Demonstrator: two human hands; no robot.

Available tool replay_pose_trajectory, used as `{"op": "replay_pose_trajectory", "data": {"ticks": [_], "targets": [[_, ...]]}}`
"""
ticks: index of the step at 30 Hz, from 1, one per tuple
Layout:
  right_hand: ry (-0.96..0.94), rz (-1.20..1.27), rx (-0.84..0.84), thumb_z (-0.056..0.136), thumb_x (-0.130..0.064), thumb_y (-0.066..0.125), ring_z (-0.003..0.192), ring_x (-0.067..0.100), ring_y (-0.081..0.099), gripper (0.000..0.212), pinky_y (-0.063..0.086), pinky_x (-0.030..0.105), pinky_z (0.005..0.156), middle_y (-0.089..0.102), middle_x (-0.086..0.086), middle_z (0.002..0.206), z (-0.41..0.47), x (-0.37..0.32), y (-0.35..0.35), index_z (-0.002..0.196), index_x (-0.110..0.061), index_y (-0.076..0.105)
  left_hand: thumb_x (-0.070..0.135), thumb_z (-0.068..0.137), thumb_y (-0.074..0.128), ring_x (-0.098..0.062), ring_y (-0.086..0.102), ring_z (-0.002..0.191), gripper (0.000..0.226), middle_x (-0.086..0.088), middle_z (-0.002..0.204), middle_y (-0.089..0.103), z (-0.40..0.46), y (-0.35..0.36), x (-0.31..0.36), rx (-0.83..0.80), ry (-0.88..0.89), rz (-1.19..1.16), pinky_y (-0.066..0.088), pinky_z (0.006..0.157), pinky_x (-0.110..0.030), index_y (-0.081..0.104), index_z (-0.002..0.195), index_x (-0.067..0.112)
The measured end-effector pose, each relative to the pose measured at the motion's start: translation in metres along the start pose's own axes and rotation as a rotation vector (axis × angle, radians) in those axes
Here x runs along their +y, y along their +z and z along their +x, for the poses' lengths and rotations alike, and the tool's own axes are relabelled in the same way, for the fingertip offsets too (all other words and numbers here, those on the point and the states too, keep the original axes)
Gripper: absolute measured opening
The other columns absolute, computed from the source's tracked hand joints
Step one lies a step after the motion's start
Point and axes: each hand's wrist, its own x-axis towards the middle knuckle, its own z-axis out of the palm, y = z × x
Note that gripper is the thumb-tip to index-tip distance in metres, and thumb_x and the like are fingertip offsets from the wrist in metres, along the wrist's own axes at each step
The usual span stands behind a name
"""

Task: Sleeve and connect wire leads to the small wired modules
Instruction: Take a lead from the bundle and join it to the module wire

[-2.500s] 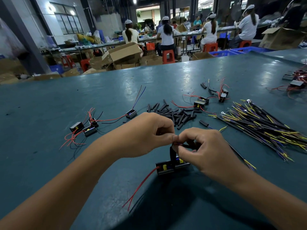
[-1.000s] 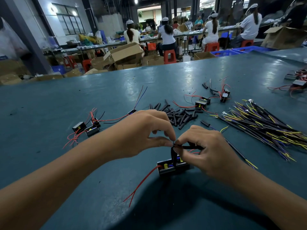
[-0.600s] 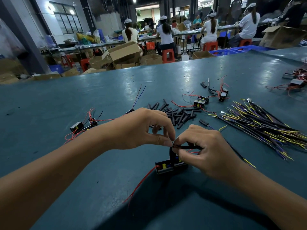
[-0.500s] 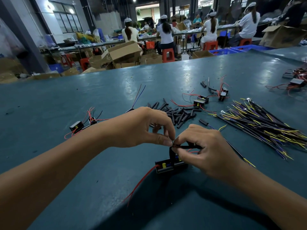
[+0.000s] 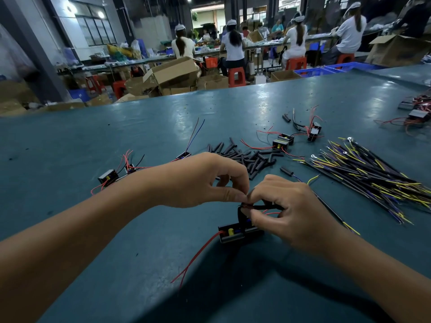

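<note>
My left hand (image 5: 205,180) and right hand (image 5: 289,208) both pinched the black sleeve (image 5: 263,207) above the module (image 5: 240,233) on the table (image 5: 140,127).

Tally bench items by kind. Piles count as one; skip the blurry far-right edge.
Wired modules: 7 (1 in work; 3 at left; 3 beyond the sleeves)
Sleeve pile: 1
Lead bundle: 1
Total: 9
</note>
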Motion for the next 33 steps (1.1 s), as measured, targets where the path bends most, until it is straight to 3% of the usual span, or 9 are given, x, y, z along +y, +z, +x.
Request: {"op": "replay_pose_trajectory", "data": {"ticks": [4,7,14,17,20,24,27,30,33], "targets": [[0.0,-0.011,0.006,0.08,-0.014,0.074,0.07,0.008,0.051,0.003,0.038,0.017,0.066,0.055,-0.016,0.074,0.001,0.0,0.001,0.08,-0.011,0.073,0.036,0.099,0.059,0.001,0.051,0.089,0.006,0.017,0.094,0.055,-0.001,-0.001,0.004,-0.005,0.088,0.237,0.038,0.073,-0.012,0.063,0.099,0.031],[-0.014,-0.009,0.018,0.079,-0.012,0.075,0.07,0.003,0.048,0.003,0.036,0.013,0.067,0.05,-0.026,0.076,0.001,0.0,0.002,0.08,-0.01,0.073,0.036,0.101,0.054,0.007,0.047,0.086,0.008,0.018,0.091,0.051,0.0,0.0,0.009,-0.061,0.03,0.286,0.036,0.073,-0.012,0.056,0.095,0.032],[-0.001,-0.011,0.022,0.078,-0.012,0.073,0.07,0.002,0.049,0.003,0.037,0.012,0.069,0.054,-0.021,0.076,0.002,0.001,0.005,0.081,-0.012,0.073,0.036,0.1,0.057,-0.025,0.052,0.075,0.022,-0.014,0.088,0.061,0.003,-0.003,0.015,-0.172,-0.275,-0.011,0.047,0.073,-0.049,0.066,0.091,0.018],[-0.019,-0.017,0.017,0.078,-0.011,0.076,0.07,0.001,0.047,0.003,0.036,0.011,0.069,0.054,-0.021,0.076,0.001,-0.001,0.006,0.08,-0.011,0.073,0.028,0.093,0.058,-0.018,0.041,0.067,0.024,-0.006,0.071,0.05,0.006,0.001,0.017,-0.184,-0.422,-0.167,0.035,0.061,-0.038,0.062,0.08,0.008],[-0.038,-0.005,0.024,0.078,-0.011,0.074,0.069,0.002,0.047,0.002,0.035,0.01,0.068,0.049,-0.03,0.078,0.002,-0.003,0.008,0.079,-0.011,0.073,0.019,0.091,0.053,-0.014,0.035,0.055,0.025,0.002,0.064,0.048,0.012,0.006,0.018,-0.2,-0.538,-0.295,0.027,0.054,-0.028,0.055,0.067,0.017],[-0.027,-0.015,0.018,0.076,-0.008,0.076,0.069,0.004,0.048,0.005,0.037,0.013,0.066,0.051,-0.025,0.075,0.001,-0.001,0.007,0.08,-0.011,0.073,0.019,0.087,0.053,-0.012,0.028,0.047,0.029,0.003,0.056,0.045,0.018,0.01,0.019,-0.255,-0.703,-0.462,0.019,0.045,-0.023,0.052,0.058,0.019],[-0.015,-0.012,0.019,0.076,-0.007,0.078,0.07,-0.005,0.046,0.008,0.034,0.007,0.069,0.049,-0.032,0.076,0.0,0.001,0.005,0.079,-0.011,0.073,0.018,0.089,0.056,-0.013,0.033,0.048,0.029,0.0,0.061,0.051,0.014,0.008,0.015,-0.181,-0.646,-0.46,0.022,0.046,-0.023,0.058,0.06,0.016],[-0.013,-0.013,0.023,0.079,-0.012,0.074,0.07,-0.006,0.045,0.002,0.033,0.006,0.071,0.049,-0.032,0.077,0.0,0.003,0.005,0.079,-0.013,0.073,0.019,0.09,0.059,-0.014,0.043,0.058,0.021,-0.003,0.074,0.062,0.0,-0.001,0.011,-0.094,-0.505,-0.515,0.03,0.05,-0.025,0.073,0.076,0.013],[0.002,-0.006,0.026,0.081,-0.017,0.073,0.071,-0.006,0.048,0.002,0.034,0.008,0.07,0.053,-0.027,0.075,0.0,0.003,0.006,0.079,-0.016,0.073,0.017,0.088,0.06,-0.011,0.047,0.063,0.018,-0.002,0.082,0.07,-0.014,-0.005,0.006,-0.058,-0.415,-0.56,0.034,0.055,-0.027,0.077,0.088,0.011]]}}
